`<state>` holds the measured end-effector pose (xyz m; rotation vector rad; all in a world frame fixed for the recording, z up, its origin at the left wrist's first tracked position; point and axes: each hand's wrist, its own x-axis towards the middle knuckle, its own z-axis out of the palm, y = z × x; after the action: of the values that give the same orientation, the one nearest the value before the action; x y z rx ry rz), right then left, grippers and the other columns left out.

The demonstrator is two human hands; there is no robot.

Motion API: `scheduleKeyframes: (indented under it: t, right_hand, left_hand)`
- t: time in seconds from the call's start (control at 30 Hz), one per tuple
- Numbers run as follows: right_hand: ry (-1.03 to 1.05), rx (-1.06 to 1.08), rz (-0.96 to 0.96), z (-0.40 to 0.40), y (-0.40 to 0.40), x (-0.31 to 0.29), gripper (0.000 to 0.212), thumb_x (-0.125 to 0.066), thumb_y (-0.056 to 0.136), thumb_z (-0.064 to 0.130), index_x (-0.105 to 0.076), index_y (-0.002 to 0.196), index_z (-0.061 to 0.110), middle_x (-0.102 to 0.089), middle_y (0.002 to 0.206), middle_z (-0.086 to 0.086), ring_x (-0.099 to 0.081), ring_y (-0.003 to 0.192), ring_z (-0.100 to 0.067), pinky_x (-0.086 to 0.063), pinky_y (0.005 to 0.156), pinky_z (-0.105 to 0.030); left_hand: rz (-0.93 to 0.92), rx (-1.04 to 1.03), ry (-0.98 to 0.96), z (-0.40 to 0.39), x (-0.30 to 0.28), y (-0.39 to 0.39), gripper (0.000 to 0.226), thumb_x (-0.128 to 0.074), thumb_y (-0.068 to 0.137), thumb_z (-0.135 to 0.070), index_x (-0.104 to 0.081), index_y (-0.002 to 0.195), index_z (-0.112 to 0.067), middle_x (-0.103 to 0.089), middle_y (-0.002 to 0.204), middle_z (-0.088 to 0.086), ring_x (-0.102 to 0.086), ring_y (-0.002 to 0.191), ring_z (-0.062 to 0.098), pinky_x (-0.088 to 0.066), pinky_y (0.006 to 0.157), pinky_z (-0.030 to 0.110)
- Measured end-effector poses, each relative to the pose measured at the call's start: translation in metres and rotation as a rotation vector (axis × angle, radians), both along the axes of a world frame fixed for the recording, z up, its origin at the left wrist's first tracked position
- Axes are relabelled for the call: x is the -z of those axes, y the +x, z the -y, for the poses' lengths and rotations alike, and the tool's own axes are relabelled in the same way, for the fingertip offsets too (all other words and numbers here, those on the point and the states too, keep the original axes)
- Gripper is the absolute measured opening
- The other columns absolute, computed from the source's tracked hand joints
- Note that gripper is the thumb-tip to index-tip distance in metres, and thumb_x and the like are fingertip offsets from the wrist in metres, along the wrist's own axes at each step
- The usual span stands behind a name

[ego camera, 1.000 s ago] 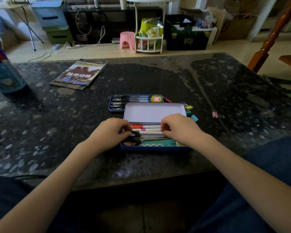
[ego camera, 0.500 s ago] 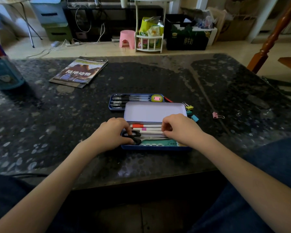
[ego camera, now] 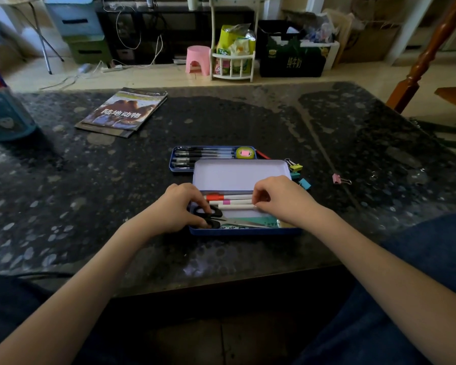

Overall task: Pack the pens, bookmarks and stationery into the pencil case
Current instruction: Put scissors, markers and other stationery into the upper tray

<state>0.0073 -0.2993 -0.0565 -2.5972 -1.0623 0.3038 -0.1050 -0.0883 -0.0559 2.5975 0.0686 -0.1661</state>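
Pencil case (ego camera: 244, 231): shallow blue tin, lid hinged open and lying back, pale lavender lining showing; sits on the dark speckled table (ego camera: 327, 127) near its front edge. Contents: three white markers (ego camera: 234, 202) laid lengthwise at the far side, caps red and pink at the left end; black-handled scissors (ego camera: 208, 216) along the near side, blades pointing right over teal printed cards, probably bookmarks (ego camera: 263, 222). Left hand (ego camera: 177, 209): fingers curled over the scissor handles at the case's left end, gripping or pressing them down; which of the two cannot be told. Right hand (ego camera: 282, 198): fingertips pinched on the right ends of the markers, seemingly nudging them into line. Separate inner tray (ego camera: 174, 164), just behind the lid: black pens (ego camera: 204, 154) and a yellow-green tape roll (ego camera: 244, 153). Still loose on the table: a yellow binder clip (ego camera: 296, 167) and blue clips (ego camera: 304, 183) beside the lid, a pink binder clip (ego camera: 337, 178) farther right. Handling notes (judged): tin is light, rigid, apt to slide on the glossy top, so steady it by its rim; markers are smooth and will roll, best taken mid-barrel; scissors by the handles, away from the blades; cards thin and bendable, lifted by an edge.
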Motion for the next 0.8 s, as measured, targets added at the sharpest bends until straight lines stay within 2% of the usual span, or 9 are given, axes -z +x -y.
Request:
scheduleKeyframes:
  t: [0.13, 0.27, 0.47, 0.6, 0.67, 0.73, 0.8]
  right_hand:
    - [0.018, -0.007, 0.001, 0.001, 0.000, 0.002, 0.012, -0.068, 0.083, 0.020, -0.063, 0.080, 0.029, -0.058, 0.084, 0.013, -0.056, 0.080, -0.005, -0.054, 0.075, -0.031]
    - [0.022, -0.008, -0.012, -0.001, 0.001, 0.003, 0.019, -0.068, 0.084, 0.021, -0.058, 0.074, 0.034, -0.057, 0.082, 0.015, -0.055, 0.077, -0.002, -0.050, 0.070, -0.026]
    - [0.026, 0.018, -0.031, -0.001, 0.001, 0.004, 0.021, -0.071, 0.080, 0.019, -0.059, 0.069, 0.031, -0.057, 0.076, 0.016, -0.055, 0.073, -0.001, -0.051, 0.067, -0.026]
    - [0.016, 0.025, -0.034, -0.003, 0.001, 0.005, 0.024, -0.071, 0.081, 0.018, -0.056, 0.068, 0.031, -0.057, 0.076, 0.014, -0.054, 0.072, -0.002, -0.044, 0.061, -0.021]
    - [0.009, 0.014, -0.033, -0.002, 0.000, 0.005, 0.024, -0.072, 0.080, 0.018, -0.055, 0.069, 0.030, -0.057, 0.078, 0.013, -0.054, 0.073, -0.002, -0.044, 0.061, -0.022]
    - [0.018, -0.003, -0.041, 0.000, -0.001, 0.004, 0.023, -0.072, 0.080, 0.017, -0.055, 0.070, 0.030, -0.057, 0.080, 0.013, -0.054, 0.075, -0.002, -0.048, 0.066, -0.026]
    - [0.025, -0.011, -0.052, 0.001, 0.000, 0.002, 0.023, -0.073, 0.079, 0.017, -0.056, 0.071, 0.030, -0.058, 0.081, 0.013, -0.055, 0.077, -0.003, -0.051, 0.069, -0.029]
  left_hand:
    - [-0.042, -0.009, -0.034, -0.002, -0.003, 0.000, 0.022, -0.080, 0.070, -0.018, -0.072, 0.089, -0.028, -0.056, 0.098, -0.003, -0.052, 0.091, 0.011, -0.041, 0.082, 0.024]
    - [-0.071, 0.008, -0.053, -0.004, -0.003, -0.001, 0.021, -0.077, 0.074, -0.017, -0.073, 0.093, -0.026, -0.057, 0.099, -0.002, -0.052, 0.091, 0.008, -0.038, 0.074, 0.011]
    - [-0.024, -0.022, -0.123, -0.004, 0.001, -0.004, 0.023, -0.080, 0.071, -0.018, -0.073, 0.091, -0.028, -0.058, 0.095, -0.010, -0.054, 0.088, 0.005, -0.041, 0.078, 0.019]
    - [0.014, -0.046, -0.183, -0.003, 0.006, -0.004, 0.025, -0.082, 0.068, -0.025, -0.068, 0.086, -0.036, -0.064, 0.091, -0.018, -0.058, 0.083, -0.005, -0.040, 0.070, 0.008]
    - [0.062, -0.026, -0.187, -0.001, 0.007, -0.003, 0.020, -0.078, 0.073, -0.030, -0.066, 0.083, -0.043, -0.064, 0.086, -0.023, -0.059, 0.083, -0.008, -0.043, 0.073, 0.011]
    - [0.110, 0.020, -0.092, -0.001, 0.009, -0.001, 0.012, -0.070, 0.079, -0.037, -0.068, 0.089, -0.044, -0.061, 0.086, -0.024, -0.059, 0.088, 0.002, -0.048, 0.080, 0.026]
    - [0.109, 0.056, 0.053, -0.001, 0.010, -0.001, 0.016, -0.062, 0.082, -0.045, -0.068, 0.097, -0.046, -0.057, 0.092, -0.018, -0.052, 0.093, 0.012, -0.046, 0.086, 0.039]
